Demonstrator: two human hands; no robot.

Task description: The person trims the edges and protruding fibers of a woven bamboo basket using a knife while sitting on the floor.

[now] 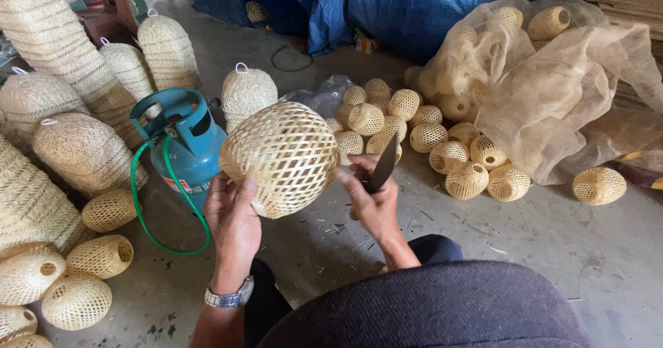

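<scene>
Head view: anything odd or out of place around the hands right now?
One thing stands out: a teal gas cylinder with a green hose stands among woven bamboo shades, beside the woven ball in the left hand. The right hand holds a dark blade.

pale straw lattice-woven ball (288, 158), teal gas cylinder (185, 144), green hose (141, 203)

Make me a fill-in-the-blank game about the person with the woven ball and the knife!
1. The left hand holds up a round woven bamboo ball, and a ____ sits on that wrist.
2. The right hand holds a dark knife with its blade pointing ____.
3. The gas cylinder on the floor has a ____ hose looping from it.

Missing words: wristwatch; up; green
</scene>
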